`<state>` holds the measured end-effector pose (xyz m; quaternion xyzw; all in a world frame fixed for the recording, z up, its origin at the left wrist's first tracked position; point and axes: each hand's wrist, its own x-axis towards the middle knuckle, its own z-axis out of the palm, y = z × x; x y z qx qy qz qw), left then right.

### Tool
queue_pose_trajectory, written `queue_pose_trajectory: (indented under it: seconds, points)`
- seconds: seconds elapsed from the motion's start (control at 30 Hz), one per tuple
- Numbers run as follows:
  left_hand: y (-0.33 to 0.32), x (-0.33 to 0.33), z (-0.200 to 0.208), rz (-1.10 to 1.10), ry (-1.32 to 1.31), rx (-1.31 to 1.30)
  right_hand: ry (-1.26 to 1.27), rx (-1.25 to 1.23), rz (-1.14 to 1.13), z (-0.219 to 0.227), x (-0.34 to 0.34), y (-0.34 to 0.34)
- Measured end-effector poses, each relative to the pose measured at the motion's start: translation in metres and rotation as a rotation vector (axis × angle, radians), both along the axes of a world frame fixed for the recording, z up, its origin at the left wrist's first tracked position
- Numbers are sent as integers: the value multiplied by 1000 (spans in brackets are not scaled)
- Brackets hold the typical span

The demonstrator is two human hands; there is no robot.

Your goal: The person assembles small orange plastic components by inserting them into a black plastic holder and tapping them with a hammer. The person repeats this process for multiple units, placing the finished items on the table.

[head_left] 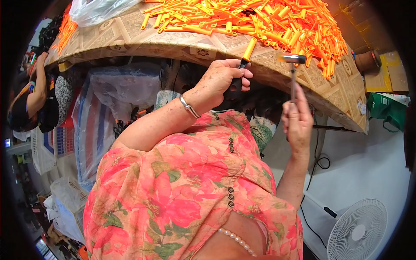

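My left hand (229,80) is closed around a black and orange plastic handle (248,51), at the table's near edge. Its black lower part (235,86) shows below my fingers, and the orange tube points up and away. On the right, my right hand (299,123) grips a small hammer (293,59) by its thin shaft, the head raised near the table edge. The hammer is apart from the handle and slightly blurred. Beyond both hands lies a large heap of orange plastic tubes (264,21) on the wood-patterned table (190,45).
A brown spool (367,61) and cardboard boxes (392,71) stand at the right, above a green bag (387,110). A white fan (358,232) is at lower right, with a black cable (315,164) nearby. Another person's arm (39,82) reaches to the table at far left.
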<state>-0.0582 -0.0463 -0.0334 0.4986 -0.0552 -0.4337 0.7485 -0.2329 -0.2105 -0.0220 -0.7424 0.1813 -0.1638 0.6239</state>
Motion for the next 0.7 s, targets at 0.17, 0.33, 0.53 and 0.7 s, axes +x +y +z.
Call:
queue_pose_trajectory:
  seconds: [0.17,0.33,0.53,0.7]
  points:
    - [0,2,4,11,19,-5,51,-417,116,-3,23,13]
    - [-2,4,3,11,-5,30,21,-646,169,1,30,15]
    - [-4,4,4,24,-25,39,-9,-691,151,16,32,19]
    - [-5,5,1,34,-27,40,-27,-762,189,11,37,19]
